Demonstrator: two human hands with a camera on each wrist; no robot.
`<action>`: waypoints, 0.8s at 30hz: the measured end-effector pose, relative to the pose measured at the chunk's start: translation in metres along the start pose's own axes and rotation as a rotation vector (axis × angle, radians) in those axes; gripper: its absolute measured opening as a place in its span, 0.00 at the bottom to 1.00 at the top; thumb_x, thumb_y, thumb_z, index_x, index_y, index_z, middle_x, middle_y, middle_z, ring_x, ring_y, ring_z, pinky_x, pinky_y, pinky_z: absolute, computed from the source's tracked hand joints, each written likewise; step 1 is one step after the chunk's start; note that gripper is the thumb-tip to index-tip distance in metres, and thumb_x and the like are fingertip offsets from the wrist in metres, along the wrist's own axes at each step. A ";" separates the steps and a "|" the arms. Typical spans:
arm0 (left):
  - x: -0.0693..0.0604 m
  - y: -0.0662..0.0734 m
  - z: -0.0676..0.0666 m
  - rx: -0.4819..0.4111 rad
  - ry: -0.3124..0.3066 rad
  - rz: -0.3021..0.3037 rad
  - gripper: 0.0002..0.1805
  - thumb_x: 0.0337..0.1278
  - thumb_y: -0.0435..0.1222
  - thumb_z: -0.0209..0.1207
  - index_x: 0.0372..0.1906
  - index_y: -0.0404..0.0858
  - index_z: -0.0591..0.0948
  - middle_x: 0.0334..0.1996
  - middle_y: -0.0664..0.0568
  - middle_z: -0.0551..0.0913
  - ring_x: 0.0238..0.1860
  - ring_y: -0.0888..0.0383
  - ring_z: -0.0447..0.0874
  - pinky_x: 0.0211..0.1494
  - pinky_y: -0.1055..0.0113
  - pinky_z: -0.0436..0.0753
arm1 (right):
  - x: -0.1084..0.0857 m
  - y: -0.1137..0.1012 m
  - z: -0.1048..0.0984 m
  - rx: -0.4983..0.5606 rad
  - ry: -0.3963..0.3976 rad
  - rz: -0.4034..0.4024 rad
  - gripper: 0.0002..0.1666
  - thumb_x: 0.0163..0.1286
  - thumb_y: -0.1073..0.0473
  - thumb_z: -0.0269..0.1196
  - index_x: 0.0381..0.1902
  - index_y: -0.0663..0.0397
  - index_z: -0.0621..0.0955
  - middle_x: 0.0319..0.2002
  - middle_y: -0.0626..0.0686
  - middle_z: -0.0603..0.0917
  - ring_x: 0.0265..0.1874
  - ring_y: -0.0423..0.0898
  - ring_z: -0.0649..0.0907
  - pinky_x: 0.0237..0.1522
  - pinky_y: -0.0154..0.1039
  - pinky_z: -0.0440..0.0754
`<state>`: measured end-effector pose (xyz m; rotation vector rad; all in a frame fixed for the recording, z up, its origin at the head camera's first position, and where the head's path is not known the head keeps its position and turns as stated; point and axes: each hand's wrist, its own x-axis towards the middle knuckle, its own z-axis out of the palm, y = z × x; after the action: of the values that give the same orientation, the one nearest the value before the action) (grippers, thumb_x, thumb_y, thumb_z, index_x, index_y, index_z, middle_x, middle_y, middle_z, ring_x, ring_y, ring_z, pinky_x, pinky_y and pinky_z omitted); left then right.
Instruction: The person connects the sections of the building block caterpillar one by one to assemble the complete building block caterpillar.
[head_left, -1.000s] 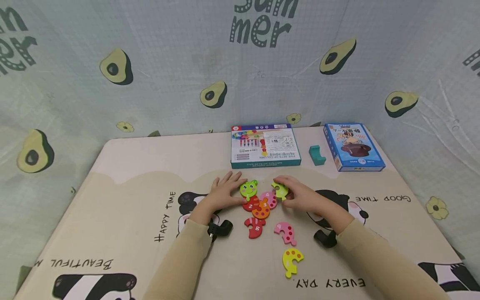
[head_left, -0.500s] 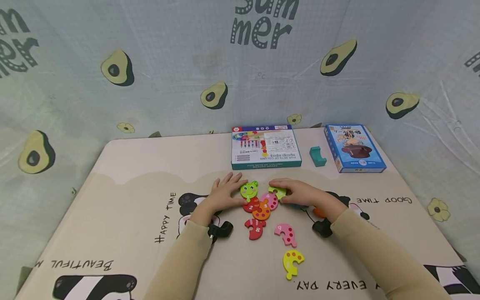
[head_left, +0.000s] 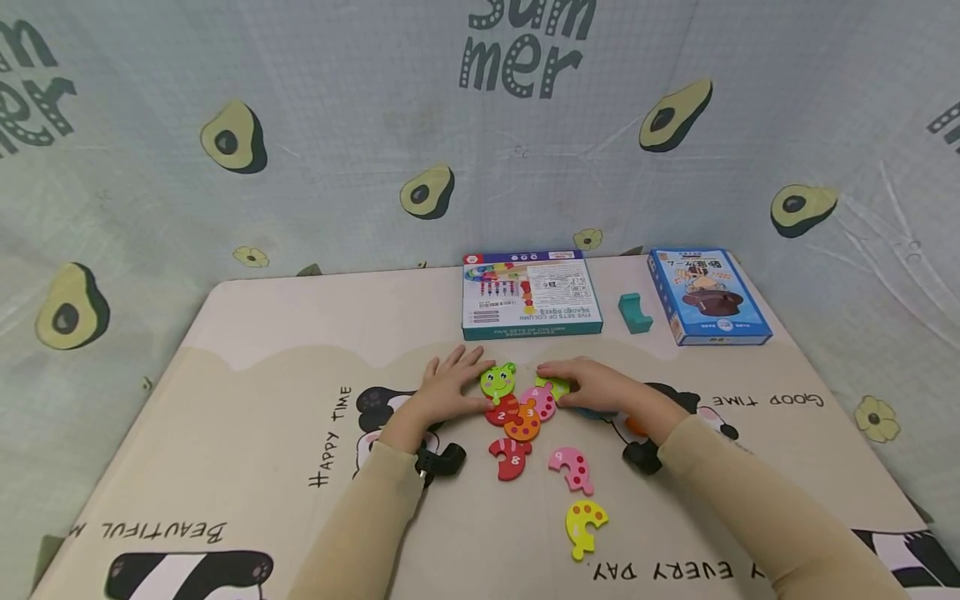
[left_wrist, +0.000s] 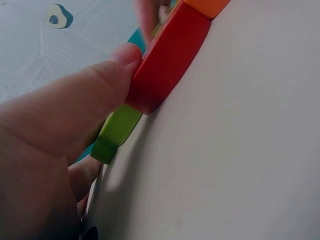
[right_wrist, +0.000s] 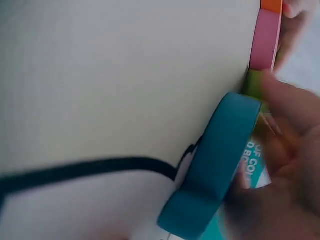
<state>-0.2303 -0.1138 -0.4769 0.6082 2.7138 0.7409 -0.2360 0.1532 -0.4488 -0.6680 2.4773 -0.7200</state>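
Note:
My left hand (head_left: 444, 393) lies at the left of the joined caterpillar puzzle, fingers spread, index finger near the smiling green head piece (head_left: 497, 381). Its thumb touches the edge of the red piece numbered 2 (head_left: 502, 410), as the left wrist view shows. An orange 3 piece (head_left: 522, 423) and a pink 4 piece (head_left: 536, 403) follow in the chain. With thumb and fingers my right hand (head_left: 600, 387) pinches a yellow-green puzzle piece (head_left: 556, 387) against the pink one; its number is hidden. Beside that hand lies a teal piece (right_wrist: 212, 165), partly covered in the head view.
Loose on the table are a red 8 piece (head_left: 511, 460), a pink 9 piece (head_left: 572, 470) and a yellow piece (head_left: 585, 527). An orange piece (head_left: 636, 427) shows under the right wrist. Behind stand a white-and-teal box (head_left: 532, 296), a teal block (head_left: 635, 313) and a blue box (head_left: 708, 296).
My right hand has moved left with the yellow-green piece, bringing it up to the pink 4 piece. Parts of the teal and orange pieces have come into sight. My left hand has stayed put.

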 end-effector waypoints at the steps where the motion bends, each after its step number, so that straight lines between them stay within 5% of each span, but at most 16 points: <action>1: 0.000 0.000 0.000 0.001 0.001 0.001 0.38 0.47 0.56 0.58 0.67 0.54 0.62 0.72 0.56 0.50 0.73 0.52 0.34 0.69 0.43 0.32 | 0.000 0.000 0.001 -0.002 0.002 0.011 0.31 0.62 0.57 0.60 0.64 0.39 0.68 0.65 0.51 0.68 0.56 0.52 0.68 0.56 0.51 0.71; 8: -0.001 -0.001 0.003 0.002 0.004 0.004 0.38 0.47 0.56 0.59 0.66 0.54 0.63 0.72 0.56 0.51 0.73 0.52 0.35 0.69 0.43 0.32 | -0.002 0.003 0.002 0.027 0.012 0.015 0.32 0.61 0.56 0.61 0.64 0.39 0.68 0.65 0.50 0.67 0.54 0.51 0.67 0.54 0.50 0.71; 15: 0.001 -0.002 0.004 0.005 -0.004 0.007 0.38 0.48 0.56 0.58 0.67 0.54 0.62 0.72 0.56 0.50 0.73 0.52 0.34 0.69 0.43 0.32 | -0.027 -0.005 -0.015 0.108 0.266 -0.051 0.35 0.60 0.51 0.62 0.65 0.39 0.65 0.63 0.52 0.68 0.59 0.55 0.65 0.55 0.57 0.69; 24: 0.001 -0.004 0.001 0.008 0.004 0.012 0.38 0.48 0.56 0.58 0.67 0.54 0.62 0.72 0.56 0.50 0.73 0.52 0.35 0.69 0.43 0.32 | -0.072 -0.021 -0.002 0.115 0.439 -0.100 0.20 0.63 0.56 0.59 0.54 0.47 0.76 0.50 0.51 0.79 0.35 0.42 0.72 0.32 0.31 0.71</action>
<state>-0.2324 -0.1159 -0.4800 0.6254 2.7200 0.7349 -0.1749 0.1789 -0.4139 -0.6500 2.7779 -1.1427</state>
